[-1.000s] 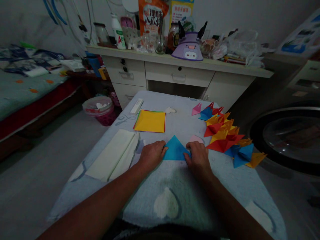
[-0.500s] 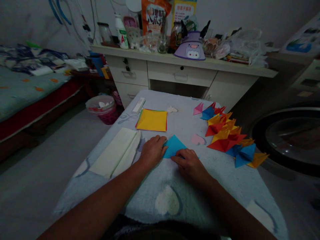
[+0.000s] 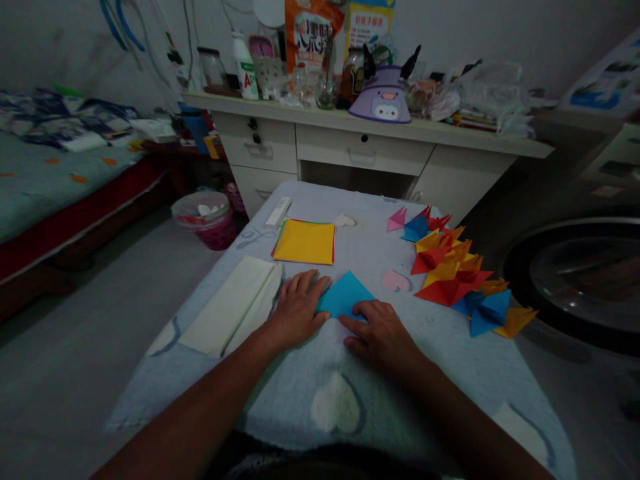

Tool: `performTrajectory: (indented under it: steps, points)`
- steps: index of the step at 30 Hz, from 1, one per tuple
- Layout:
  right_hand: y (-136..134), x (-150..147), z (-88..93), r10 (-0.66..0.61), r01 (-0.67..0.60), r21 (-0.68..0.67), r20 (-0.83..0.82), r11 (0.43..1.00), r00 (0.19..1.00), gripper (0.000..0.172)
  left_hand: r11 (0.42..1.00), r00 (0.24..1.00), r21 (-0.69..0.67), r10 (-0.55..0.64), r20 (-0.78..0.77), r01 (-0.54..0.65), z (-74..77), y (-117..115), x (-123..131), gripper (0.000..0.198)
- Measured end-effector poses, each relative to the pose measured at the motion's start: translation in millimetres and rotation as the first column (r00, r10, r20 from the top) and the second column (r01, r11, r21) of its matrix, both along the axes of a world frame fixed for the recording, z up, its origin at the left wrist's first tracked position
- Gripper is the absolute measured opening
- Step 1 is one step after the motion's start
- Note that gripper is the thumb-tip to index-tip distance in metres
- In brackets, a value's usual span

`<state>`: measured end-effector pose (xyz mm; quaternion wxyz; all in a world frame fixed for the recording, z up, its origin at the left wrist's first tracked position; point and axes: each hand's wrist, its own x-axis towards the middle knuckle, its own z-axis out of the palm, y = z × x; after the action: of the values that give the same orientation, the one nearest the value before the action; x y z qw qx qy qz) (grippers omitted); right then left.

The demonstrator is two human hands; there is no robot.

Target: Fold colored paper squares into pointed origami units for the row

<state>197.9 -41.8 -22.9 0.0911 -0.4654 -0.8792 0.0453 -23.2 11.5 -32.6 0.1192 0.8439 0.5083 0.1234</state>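
A blue sheet of origami paper (image 3: 345,295), folded into a triangle with its point away from me, lies flat on the cloth-covered table (image 3: 280,420). At the paper's left corner, my left hand (image 3: 299,308) rests with fingers spread and thumb on its edge. My right hand (image 3: 377,330) touches the folded near edge, its fingertips on the paper and its fingers bent but apart; it covers the right corner. Beyond my left hand sits a stack of square origami paper (image 3: 305,242), yellow on top.
Folded paper cranes (image 3: 453,267) in several colours line the table's right side. A folded pale cloth or paper (image 3: 227,303) lies left of my hands, and a narrow white box (image 3: 278,212) farther back. A cluttered cabinet (image 3: 270,137) stands behind; a pink bin (image 3: 207,220) is on the floor.
My left hand has opened out and slid left and slightly nearer me, uncovering the paper's left part. My right hand has shifted slightly, still at the near edge.
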Motion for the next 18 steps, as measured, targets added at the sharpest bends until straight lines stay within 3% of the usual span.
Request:
performTrajectory:
  steps: [9, 18]
  points:
    - [-5, 30, 9.7, -0.006, 0.004, 0.032, 0.072, 0.999, 0.997, 0.035, 0.984, 0.997, -0.174, -0.055, -0.058, 0.044, 11.0, 2, -11, 0.062]
    - [-22, 69, 1.7, -0.107, 0.098, 0.073, 0.132, 0.992, 0.985, 0.039, 0.956, 0.988, -0.256, -0.153, -0.010, 0.145, 9.8, 4, -21, 0.065]
